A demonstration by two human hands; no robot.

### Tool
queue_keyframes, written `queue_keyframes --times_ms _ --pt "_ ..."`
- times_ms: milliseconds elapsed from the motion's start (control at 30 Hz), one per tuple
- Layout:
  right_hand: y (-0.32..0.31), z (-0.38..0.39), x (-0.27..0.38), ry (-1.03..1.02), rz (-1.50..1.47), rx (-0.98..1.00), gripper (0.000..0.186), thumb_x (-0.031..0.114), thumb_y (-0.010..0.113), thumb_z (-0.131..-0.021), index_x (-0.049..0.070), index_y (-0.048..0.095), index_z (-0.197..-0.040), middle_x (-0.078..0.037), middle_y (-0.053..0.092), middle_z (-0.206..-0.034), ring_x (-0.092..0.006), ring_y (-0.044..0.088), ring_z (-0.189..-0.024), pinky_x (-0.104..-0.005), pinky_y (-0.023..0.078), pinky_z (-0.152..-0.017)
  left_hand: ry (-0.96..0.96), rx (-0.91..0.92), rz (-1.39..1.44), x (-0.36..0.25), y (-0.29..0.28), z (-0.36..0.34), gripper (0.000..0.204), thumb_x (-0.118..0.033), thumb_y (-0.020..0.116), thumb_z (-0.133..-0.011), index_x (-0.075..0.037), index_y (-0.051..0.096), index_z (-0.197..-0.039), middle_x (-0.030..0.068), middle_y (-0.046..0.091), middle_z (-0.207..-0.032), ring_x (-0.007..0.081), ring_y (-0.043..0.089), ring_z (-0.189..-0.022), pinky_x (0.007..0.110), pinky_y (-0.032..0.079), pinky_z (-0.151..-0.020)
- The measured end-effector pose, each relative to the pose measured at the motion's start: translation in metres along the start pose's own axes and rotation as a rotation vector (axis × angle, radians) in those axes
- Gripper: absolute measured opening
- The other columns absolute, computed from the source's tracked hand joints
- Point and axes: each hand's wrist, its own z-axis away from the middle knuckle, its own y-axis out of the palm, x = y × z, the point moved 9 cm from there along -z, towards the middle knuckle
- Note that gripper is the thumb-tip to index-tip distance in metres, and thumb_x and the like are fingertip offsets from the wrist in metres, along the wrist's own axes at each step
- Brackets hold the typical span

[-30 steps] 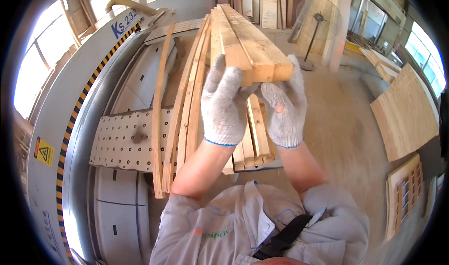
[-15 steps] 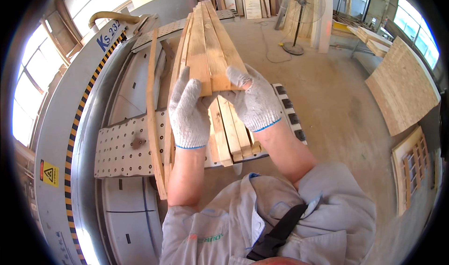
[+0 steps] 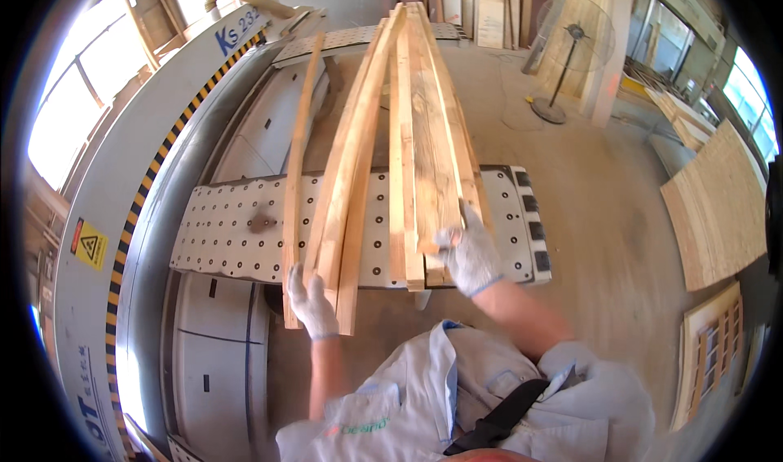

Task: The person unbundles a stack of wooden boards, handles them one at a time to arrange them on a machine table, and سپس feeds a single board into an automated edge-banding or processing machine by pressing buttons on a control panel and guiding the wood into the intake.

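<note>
Two groups of long wooden boards lie lengthwise across the perforated support table, with a gap between them. At the near end of the left boards (image 3: 338, 225) is my left hand (image 3: 313, 305), in a grey-white knitted glove. Its fingers are stretched and apart, beside the board ends. My right hand (image 3: 471, 258), gloved the same way, grips the near end of a top board (image 3: 432, 152) in the right group, thumb on the end and fingers along its right side. Further left lies a single narrow wooden strip (image 3: 298, 168), apart from both groups.
The perforated support table (image 3: 245, 225) has black blocks along its right edge. A large grey machine (image 3: 204, 87) with a striped warning edge stands on the left. At the far right are a standing fan (image 3: 563, 75) and a leaning wooden panel (image 3: 718, 209).
My hands were close together on the board ends; now they are apart, the left lower and the right further right. The boards have parted into two groups.
</note>
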Motion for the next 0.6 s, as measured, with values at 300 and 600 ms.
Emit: queue_keyframes --times_ms 300,600 --pt "0.044 0.079 -0.083 0.458 0.14 0.374 0.05 0.006 0.069 -0.099 -0.001 0.06 -0.147 -0.008 0.075 -0.112 -0.0181 0.073 -0.099 -0.034 0.06 -0.086 0.427 0.267 -0.244 -0.096 0.054 0.155 0.112 -0.035 0.105 -0.074 0.008 0.043 -0.157 0.0268 0.057 -0.15 0.0371 0.066 -0.132 0.047 0.054 -0.111" --pt "0.037 0.093 -0.091 0.783 0.044 0.604 0.051 0.031 0.065 -0.114 -0.005 0.064 -0.149 -0.009 0.071 -0.141 -0.0194 0.066 -0.126 -0.0356 0.051 -0.113 0.368 -0.15 -0.44 -0.156 0.052 0.178 0.088 -0.023 0.106 -0.066 0.004 0.063 -0.138 0.0223 0.065 -0.129 0.0386 0.07 -0.113 0.046 0.059 -0.095"
